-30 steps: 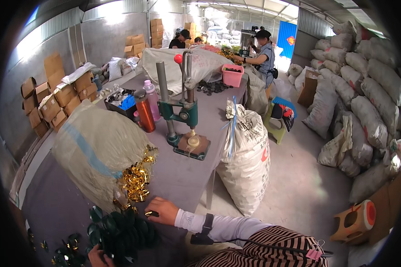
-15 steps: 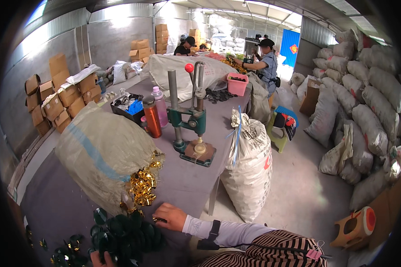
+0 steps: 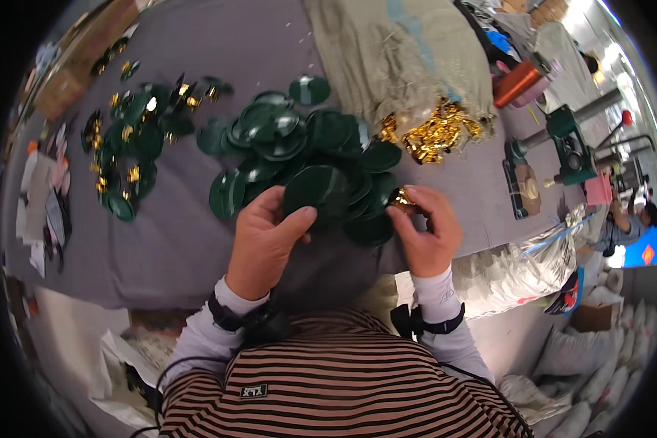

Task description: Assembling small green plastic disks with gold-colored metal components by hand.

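- Holding of one dark green disc [image 3: 316, 191] is done by the left hand [image 3: 264, 244], thumb laid over its near rim, fingers partly hidden behind; the disc is raised in front of the heap, toward the worktop's near edge.
- Right hand [image 3: 429, 232]: closed in a pinch, a small gold piece [image 3: 403, 197] gripped between thumb and forefinger.
- Change noted: the view has been turned down onto the worktop [image 3: 190, 255], and the right hand has been brought from beside the gold pile to the discs; disc and gold piece are now held up near each other, apart. Both parts are judged to be at hand for the work.
- Heap of green discs [image 3: 270, 131]: loosely piled at mid-worktop, just beyond both hands.
- Second group of green discs [image 3: 135, 135]: spread toward the left edge, gold pieces seen on or among them.
- Gold pile [image 3: 442, 135]: spilled at the mouth of a woven sack [image 3: 416, 58], which is laid toward the far edge.
- Green hand press [image 3: 569, 146]: stood right of the pile, near the near edge.
- Orange bottle [image 3: 520, 82]: placed beyond the press, toward the far edge.
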Demonstrator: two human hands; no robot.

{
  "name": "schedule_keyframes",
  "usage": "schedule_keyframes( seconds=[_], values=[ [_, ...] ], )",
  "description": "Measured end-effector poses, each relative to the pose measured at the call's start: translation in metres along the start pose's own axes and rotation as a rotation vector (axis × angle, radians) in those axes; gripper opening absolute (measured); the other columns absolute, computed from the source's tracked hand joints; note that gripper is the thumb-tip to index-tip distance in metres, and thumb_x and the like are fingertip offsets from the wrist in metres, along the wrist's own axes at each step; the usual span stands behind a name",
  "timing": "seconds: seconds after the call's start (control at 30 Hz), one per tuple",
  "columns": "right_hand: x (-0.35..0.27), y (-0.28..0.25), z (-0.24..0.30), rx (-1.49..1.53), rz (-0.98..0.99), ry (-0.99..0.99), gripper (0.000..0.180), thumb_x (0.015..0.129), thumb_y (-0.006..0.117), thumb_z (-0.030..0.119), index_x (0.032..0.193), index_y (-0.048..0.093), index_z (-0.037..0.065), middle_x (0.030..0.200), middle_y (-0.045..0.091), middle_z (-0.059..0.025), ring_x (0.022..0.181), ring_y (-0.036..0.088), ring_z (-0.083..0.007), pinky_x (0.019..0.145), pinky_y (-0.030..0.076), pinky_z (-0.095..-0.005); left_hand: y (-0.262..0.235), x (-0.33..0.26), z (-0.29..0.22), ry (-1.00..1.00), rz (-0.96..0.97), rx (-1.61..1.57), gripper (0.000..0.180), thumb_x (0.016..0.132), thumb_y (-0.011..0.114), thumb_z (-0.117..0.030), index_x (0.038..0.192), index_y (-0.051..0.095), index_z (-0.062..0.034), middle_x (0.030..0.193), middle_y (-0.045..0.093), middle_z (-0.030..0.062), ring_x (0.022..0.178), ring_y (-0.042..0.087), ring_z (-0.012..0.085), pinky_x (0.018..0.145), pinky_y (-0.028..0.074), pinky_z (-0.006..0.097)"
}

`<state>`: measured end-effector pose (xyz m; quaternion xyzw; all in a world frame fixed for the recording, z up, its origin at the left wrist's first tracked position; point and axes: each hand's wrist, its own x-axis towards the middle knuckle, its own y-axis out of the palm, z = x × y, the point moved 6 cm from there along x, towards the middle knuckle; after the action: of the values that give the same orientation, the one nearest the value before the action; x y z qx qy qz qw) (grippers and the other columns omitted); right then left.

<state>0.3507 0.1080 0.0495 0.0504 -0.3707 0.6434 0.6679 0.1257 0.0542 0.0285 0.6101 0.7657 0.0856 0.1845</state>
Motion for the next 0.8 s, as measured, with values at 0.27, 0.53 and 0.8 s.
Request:
schedule_keyframes(
  seconds=[0.27, 0.53, 0.8],
  values=[
    [-0.009, 0.038, 0.052, 0.073, 0.159, -0.274, 0.037, 0.065, 0.082, -0.001, 0.099, 0.068, 0.003, 0.098, 0.067, -0.0111, 0.084, 0.065, -0.0256, 0.071, 0.054, -0.0316, 0.01, -0.017, 0.016, 0.102, 0.015, 0.025, 0.021, 0.089, 0.065, -0.004, 0.109, 0.062, 0.0008, 0.093, 0.067, 0.0021, 0.077, 0.06, 0.0056, 0.067, 0.048, 0.022],
    [-0.017, 0.032, 0.044, 0.055, 0.128, -0.2, 0.035, 0.067, 0.082, -0.001, 0.098, 0.067, 0.001, 0.098, 0.067, -0.0127, 0.083, 0.067, -0.0254, 0.071, 0.055, -0.031, 0.034, -0.031, -0.009, 0.657, 0.059, 0.733, 0.036, 0.081, 0.064, 0.002, 0.117, 0.062, -0.0028, 0.103, 0.067, 0.0122, 0.093, 0.063, 0.0297, 0.077, 0.052, 0.035],
    [-0.017, 0.03, 0.049, 0.032, 0.165, -0.211, 0.033, 0.071, 0.08, -0.002, 0.1, 0.066, 0.0, 0.098, 0.068, -0.0131, 0.085, 0.068, -0.0199, 0.073, 0.056, -0.0277, 0.034, -0.029, -0.011, 0.707, 0.128, 0.728, 0.037, 0.079, 0.065, 0.003, 0.116, 0.063, -0.0027, 0.107, 0.067, 0.0129, 0.093, 0.063, 0.0301, 0.079, 0.052, 0.036]
  ],
)
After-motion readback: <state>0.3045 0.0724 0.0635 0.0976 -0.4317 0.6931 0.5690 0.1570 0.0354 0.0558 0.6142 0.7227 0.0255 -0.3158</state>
